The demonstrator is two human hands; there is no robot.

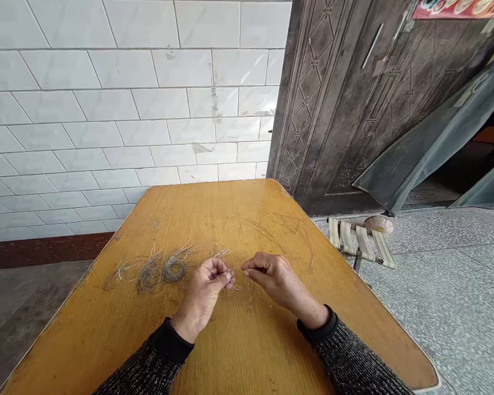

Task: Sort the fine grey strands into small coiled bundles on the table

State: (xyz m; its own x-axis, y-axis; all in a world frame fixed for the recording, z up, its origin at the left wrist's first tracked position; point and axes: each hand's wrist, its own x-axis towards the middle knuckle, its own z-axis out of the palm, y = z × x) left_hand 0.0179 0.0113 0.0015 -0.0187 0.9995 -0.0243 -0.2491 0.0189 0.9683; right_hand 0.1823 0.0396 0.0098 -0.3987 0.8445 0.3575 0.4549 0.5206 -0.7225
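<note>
My left hand [209, 288] is closed in a pinch on a thin wire [237, 287], whose curved end shows just past the thumb. A short gap away, my right hand [274, 277] pinches a fine strand too thin to make out well. Both hands are over the middle of the wooden table [239, 351]. Left of my left hand lie coiled bundles of grey wire [175, 267], with a looser, paler coil [127, 269] at their far left. Beyond my right hand, loose copper-coloured strands [271, 227] are spread on the tabletop.
A white tiled wall [148, 131] stands behind the table. At the right are a dark carved door [337, 109] and a hanging grey-green curtain [432, 131]. A folding stool with striped webbing [362, 241] stands beside the table's right edge on the speckled floor [448, 280].
</note>
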